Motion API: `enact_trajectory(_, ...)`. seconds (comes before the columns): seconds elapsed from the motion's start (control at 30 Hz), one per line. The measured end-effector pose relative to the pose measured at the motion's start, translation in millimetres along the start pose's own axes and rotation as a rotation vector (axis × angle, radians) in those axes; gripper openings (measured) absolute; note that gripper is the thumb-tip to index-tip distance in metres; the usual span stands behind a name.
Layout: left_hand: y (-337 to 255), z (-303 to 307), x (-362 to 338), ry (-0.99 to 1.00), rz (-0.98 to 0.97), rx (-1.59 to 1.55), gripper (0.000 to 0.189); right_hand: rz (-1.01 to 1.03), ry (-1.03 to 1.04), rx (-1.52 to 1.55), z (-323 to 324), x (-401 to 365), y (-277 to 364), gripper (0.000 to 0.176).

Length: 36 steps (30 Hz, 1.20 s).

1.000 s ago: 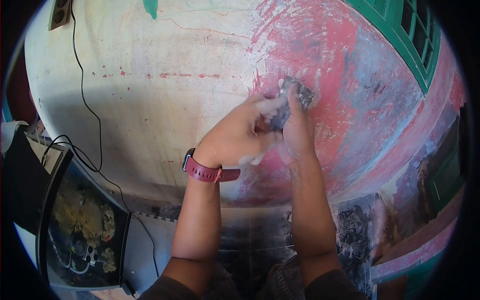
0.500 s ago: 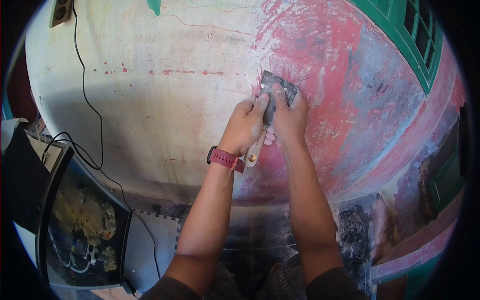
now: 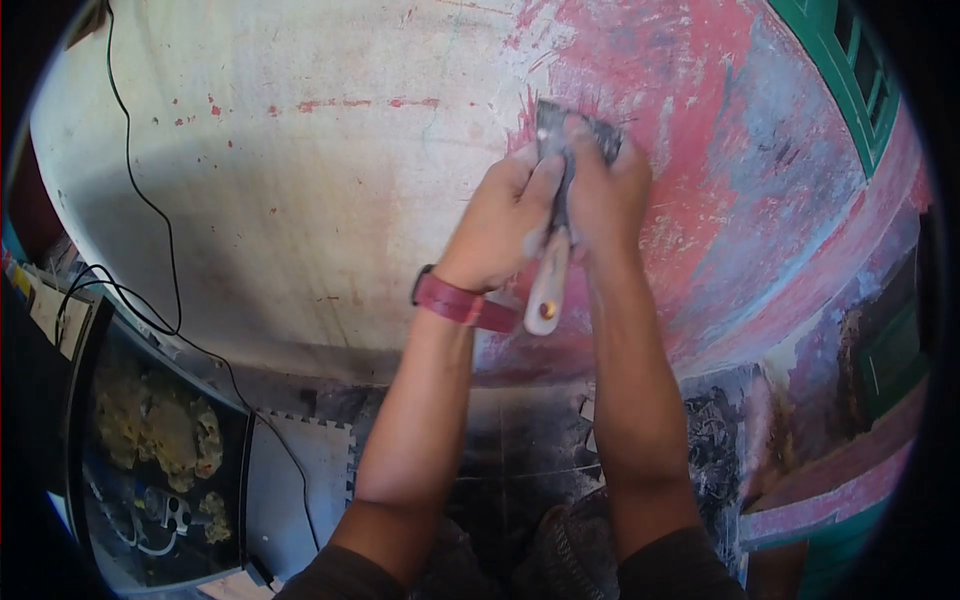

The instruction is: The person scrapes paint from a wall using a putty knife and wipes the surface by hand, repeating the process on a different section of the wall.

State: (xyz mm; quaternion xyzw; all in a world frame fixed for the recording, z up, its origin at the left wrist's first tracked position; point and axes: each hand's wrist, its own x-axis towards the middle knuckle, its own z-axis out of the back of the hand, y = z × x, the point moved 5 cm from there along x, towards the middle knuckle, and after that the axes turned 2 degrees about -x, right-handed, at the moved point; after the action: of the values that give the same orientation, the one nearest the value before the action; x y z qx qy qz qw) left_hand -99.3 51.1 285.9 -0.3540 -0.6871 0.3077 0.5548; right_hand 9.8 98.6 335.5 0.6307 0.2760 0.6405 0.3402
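Both my hands are wrapped around a putty knife (image 3: 547, 285), a scraper with a broad grey metal blade and a pale wooden handle with a hole near its end. My left hand (image 3: 503, 220) grips it from the left, thumb along the blade. On the other side, my right hand (image 3: 612, 195) presses its thumb on the blade face. The blade's top edge is against the wall (image 3: 300, 210), where cream paint meets patchy red paint (image 3: 670, 110). Short scratch marks fan out around the blade. The hands are slightly blurred, and some fingers are hidden behind the tool.
A black cable (image 3: 170, 240) hangs down the wall at left. Below it stands a dark glass-fronted box (image 3: 160, 460) with yellowish clumps inside, beside a grey foam mat (image 3: 300, 470). A green window frame (image 3: 845, 80) is at upper right. Dark debris lies on the floor.
Both hands and the putty knife have shifted up and right in view, and more of the handle shows. The camera view has also tilted slightly.
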Motion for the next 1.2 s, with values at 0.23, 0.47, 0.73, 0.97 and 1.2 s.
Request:
enact_trajectory(0.23, 5.4, -5.0, 16.0, -0.204, -0.215, 0.204, 0.024, 0.106, -0.027, -0.051, -3.3, 11.5, 12.1, 0.028)
enact_trajectory(0.47, -16.4, 7.2, -2.7, -0.041, 0.028, 0.081, 0.011, 0.267, -0.253, 0.093, -1.3, -10.6, 3.5, 0.034)
enact_trajectory(0.73, -16.7, 6.3, 6.8, -0.173, -0.125, 0.195, 0.017, 0.225, -0.075, -0.006, -1.9, 9.7, 2.3, 0.018)
enact_trajectory(0.97, -6.0, -9.8, 7.2, -0.383, -0.220, 0.126, 0.016, 0.122, -0.078, 0.043, 0.0, 10.5, 19.5, 0.017)
enact_trajectory(1.2, -11.2, 0.9, 8.4, -0.208, -0.059, 0.067, 0.017, 0.183, -0.130, 0.031, 3.9, 1.3, -15.0, 0.017)
